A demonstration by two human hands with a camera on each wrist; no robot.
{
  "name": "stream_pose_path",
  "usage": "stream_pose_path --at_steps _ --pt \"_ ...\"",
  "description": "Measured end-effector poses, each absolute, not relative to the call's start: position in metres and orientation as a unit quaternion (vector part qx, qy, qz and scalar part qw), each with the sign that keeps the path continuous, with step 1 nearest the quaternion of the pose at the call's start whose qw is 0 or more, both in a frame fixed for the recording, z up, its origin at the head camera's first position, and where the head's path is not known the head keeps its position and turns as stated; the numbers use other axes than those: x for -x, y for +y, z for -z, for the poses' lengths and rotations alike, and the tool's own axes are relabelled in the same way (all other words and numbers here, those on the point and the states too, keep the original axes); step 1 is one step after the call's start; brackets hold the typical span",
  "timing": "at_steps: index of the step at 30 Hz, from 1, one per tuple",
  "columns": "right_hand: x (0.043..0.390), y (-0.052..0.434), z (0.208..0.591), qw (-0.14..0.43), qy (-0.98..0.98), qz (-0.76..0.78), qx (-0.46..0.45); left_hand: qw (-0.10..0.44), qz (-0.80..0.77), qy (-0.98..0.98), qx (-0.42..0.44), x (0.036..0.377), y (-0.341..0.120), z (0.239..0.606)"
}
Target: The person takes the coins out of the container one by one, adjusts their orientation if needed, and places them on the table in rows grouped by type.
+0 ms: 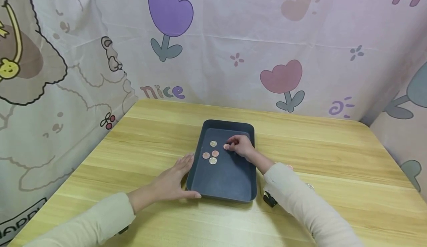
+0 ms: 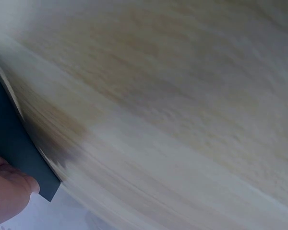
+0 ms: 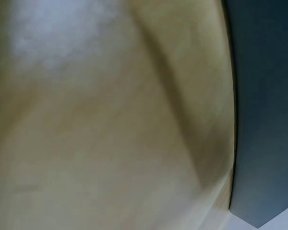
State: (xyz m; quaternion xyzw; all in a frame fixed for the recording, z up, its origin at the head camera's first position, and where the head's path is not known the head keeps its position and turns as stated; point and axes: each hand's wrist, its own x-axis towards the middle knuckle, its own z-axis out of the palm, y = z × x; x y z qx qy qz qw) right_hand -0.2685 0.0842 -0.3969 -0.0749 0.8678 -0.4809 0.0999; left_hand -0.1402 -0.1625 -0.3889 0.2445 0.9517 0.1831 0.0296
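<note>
A dark grey rectangular tray [image 1: 222, 182] lies on the wooden table. Several coins [image 1: 212, 160] lie on its floor left of centre, some copper-coloured and others paler. Over the tray's upper right part, my right hand [image 1: 242, 146] pinches a copper-coloured coin [image 1: 226, 147] between thumb and fingertips. My left hand [image 1: 171, 180] rests against the tray's left side, fingers extended along the wall and thumb at the near-left corner. In the left wrist view, part of that hand [image 2: 9, 191] touches the dark tray wall [image 2: 19, 148]. The right wrist view shows the tray's outer wall [image 3: 266, 110] but no coin.
Right of the tray, a reddish coin [image 1: 289, 167] and a paler coin [image 1: 310, 186] lie on the table [image 1: 333, 147], partly hidden by the right arm. A small black object [image 1: 269, 199] shows beneath the right sleeve. Printed cloth [image 1: 220, 76] hangs behind the table.
</note>
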Motion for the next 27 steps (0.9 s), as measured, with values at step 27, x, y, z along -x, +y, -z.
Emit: stream_pose_path --at_steps 27 --pt "0.2714 0.0755 0.3959 0.080 0.930 0.331 0.138 0.029 -0.187 0.950 -0.247 0.1403 -0.1635 0.3909"
